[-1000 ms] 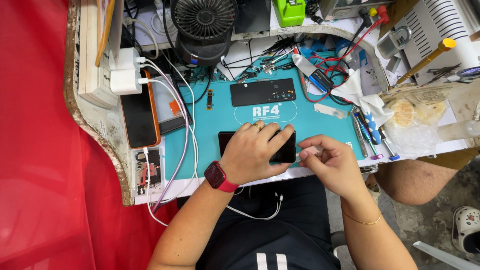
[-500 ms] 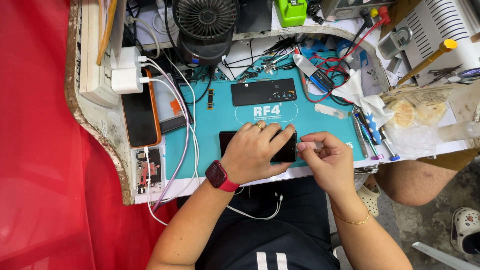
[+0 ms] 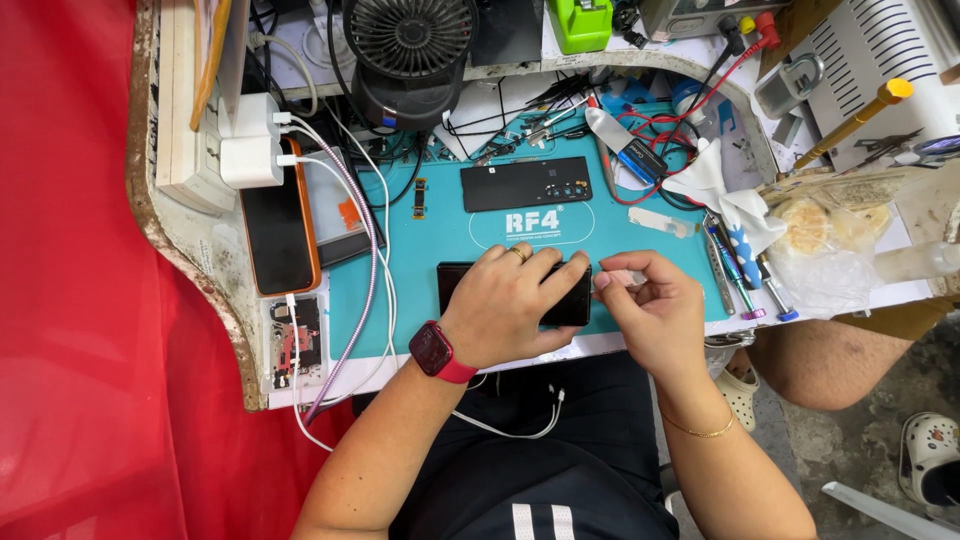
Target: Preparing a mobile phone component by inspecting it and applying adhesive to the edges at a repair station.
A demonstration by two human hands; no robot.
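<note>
A flat black rectangular phone [image 3: 460,285] lies face down on the teal rubber work mat [image 3: 400,300], its long axis running left to right across the near edge of the table [image 3: 215,290], square in front of the person. The left hand [image 3: 510,305] lies spread flat on top of it, palm down, fingers splayed toward the phone's right end, pinning it rather than gripping it; a red-strapped black watch [image 3: 437,350] sits on that wrist. The right hand [image 3: 655,310] is just beside the phone's right short edge, thumb and forefinger pinched together on a small pale strip or tab [image 3: 620,277] at that edge; whether the strip is attached to the phone I cannot tell. So the phone sits under the left hand, while the right hand meets it at its end, along the line of the long axis. Farther back on the mat, well apart from both hands, lies a long black rectangular panel [image 3: 525,183], also lengthwise left to right. To the left, off the mat, a dark phone in an orange case [image 3: 280,230] lies with its long axis running front to back, near white charger plugs [image 3: 250,145] and their cables. A black desk fan [image 3: 410,45] stands at the back. On the right, a clear plastic bag [image 3: 825,250] holds pale round pieces of what looks like bread, and several pens and slim tools [image 3: 740,275] lie just beside it.
</note>
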